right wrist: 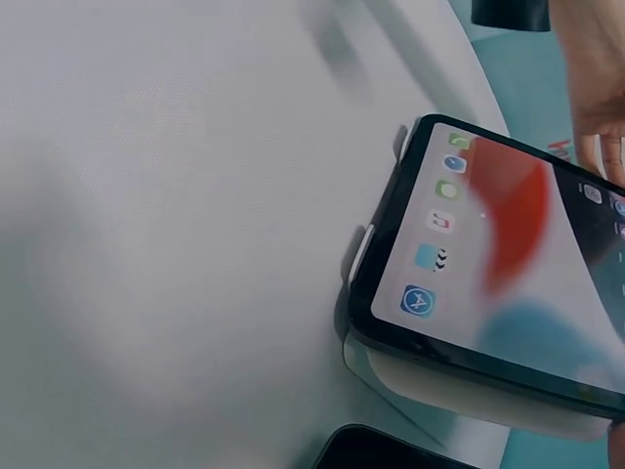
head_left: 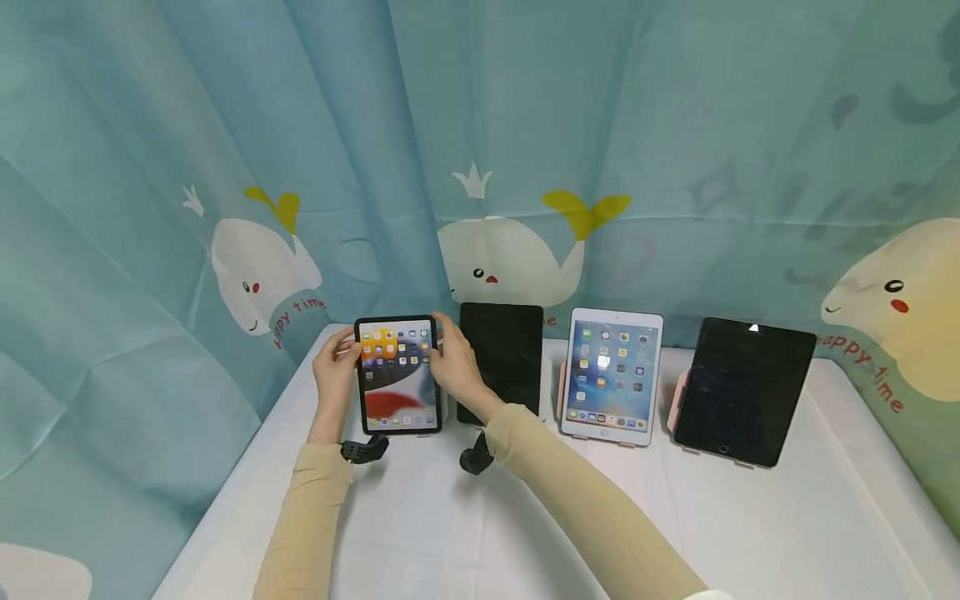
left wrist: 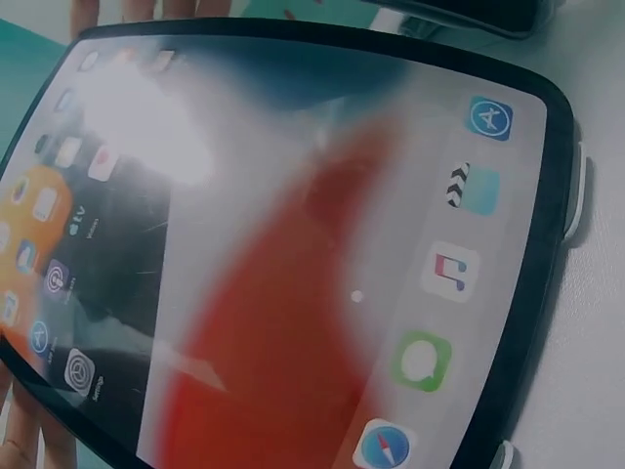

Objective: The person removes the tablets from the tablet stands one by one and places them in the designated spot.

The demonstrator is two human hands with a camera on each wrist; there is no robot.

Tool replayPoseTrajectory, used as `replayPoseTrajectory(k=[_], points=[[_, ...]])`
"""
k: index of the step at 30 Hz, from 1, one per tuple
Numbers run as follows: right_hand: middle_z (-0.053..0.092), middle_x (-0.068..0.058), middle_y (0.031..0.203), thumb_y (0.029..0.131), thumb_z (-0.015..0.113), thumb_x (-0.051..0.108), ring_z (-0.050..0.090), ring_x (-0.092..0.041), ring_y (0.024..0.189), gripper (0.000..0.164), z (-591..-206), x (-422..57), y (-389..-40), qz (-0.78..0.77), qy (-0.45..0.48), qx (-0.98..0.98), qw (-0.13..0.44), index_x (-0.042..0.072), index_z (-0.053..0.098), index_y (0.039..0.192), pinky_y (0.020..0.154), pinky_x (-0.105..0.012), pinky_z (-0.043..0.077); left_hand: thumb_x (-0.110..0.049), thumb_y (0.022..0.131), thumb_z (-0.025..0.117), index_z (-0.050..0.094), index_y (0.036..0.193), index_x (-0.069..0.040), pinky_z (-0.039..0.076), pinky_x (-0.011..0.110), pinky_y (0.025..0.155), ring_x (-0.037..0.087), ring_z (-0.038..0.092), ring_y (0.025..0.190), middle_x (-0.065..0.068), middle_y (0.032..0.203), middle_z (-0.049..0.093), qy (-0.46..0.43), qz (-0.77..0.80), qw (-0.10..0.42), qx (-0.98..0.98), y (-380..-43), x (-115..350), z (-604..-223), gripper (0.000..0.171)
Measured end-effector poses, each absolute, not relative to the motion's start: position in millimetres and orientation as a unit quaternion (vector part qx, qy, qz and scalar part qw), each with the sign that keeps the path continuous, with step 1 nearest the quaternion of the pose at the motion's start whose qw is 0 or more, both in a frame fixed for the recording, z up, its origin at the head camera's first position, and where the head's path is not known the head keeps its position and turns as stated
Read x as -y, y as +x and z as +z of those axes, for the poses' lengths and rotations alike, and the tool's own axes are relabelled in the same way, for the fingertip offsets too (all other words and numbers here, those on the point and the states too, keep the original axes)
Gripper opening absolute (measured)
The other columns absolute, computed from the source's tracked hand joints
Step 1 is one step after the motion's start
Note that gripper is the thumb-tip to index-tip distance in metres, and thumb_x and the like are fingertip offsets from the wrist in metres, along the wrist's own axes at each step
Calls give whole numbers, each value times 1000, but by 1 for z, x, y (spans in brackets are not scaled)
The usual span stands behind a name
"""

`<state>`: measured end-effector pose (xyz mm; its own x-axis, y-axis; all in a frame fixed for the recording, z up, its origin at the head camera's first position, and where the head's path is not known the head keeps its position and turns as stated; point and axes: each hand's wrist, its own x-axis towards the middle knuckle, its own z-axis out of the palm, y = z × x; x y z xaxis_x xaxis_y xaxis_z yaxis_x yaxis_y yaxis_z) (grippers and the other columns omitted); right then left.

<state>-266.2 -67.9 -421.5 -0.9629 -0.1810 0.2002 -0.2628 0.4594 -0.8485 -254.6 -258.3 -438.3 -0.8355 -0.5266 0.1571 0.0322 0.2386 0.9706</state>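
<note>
As the head view gives it to me, item one: black-bezelled iPad (head_left: 401,387), screen lit to its app icons, at the left end of a row of four, on the table (head_left: 420,533) under its white cloth. Its lower edge sits at the two pale lips of a white stand (right wrist: 469,391); whether the full weight bears there I cannot tell.

Hands, two, which I list as both pinching item one. Left hand (head_left: 335,367): thumb at the upper left edge, fingers passing behind. Right hand (head_left: 456,358): thumb at the right edge, fingers up at the top right corner. Each wrist carries a black band; sleeves (head_left: 592,492) beige.

Item two: black tablet (head_left: 501,342), screen dark, just right of item one, partly covered by the right hand and wrist. Item three: white iPad (head_left: 612,375), lit, app icons showing, propped upright with a slight lean. Item four: black tablet with a home button (head_left: 738,400), dark, tilted, on a pink stand (head_left: 677,400).

Backdrop: blue-green curtain (head_left: 525,100), printed with whales and "happy time".
</note>
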Motion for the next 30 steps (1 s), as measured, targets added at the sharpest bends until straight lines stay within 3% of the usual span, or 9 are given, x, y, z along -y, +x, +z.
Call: replayPoseTrajectory(k=[5, 12, 19, 30], points=[[59, -7, 117, 92, 55, 1, 60, -19, 92, 58, -423, 67, -264, 501, 136, 853, 60, 22, 38, 144, 66, -25, 50, -9, 95, 58, 61, 128, -8, 45, 7, 69, -1, 52, 81, -6, 93, 54, 169, -607, 220, 745, -252, 260, -435, 33], [59, -7, 108, 93, 56, 2, 60, -18, 88, 61, -429, 68, -259, 515, 140, 843, 70, 27, 36, 146, 65, -24, 49, -10, 94, 59, 61, 127, -9, 47, 9, 69, 0, 53, 80, -8, 91, 58, 181, -618, 212, 735, -248, 261, -432, 32], [57, -6, 105, 93, 57, 0, 58, -17, 88, 62, -434, 68, -257, 537, 140, 828, 77, 30, 38, 144, 69, -25, 51, -12, 95, 59, 61, 127, -11, 47, 13, 73, 2, 53, 83, -19, 83, 55, 192, -619, 201, 734, -243, 260, -428, 32], [59, -7, 101, 91, 59, -2, 58, -16, 83, 61, -431, 61, -249, 555, 163, 811, 92, 27, 42, 141, 68, -24, 51, -12, 95, 58, 59, 128, -11, 46, 12, 73, 2, 52, 89, -15, 90, 57, 196, -628, 194, 728, -232, 258, -421, 33]])
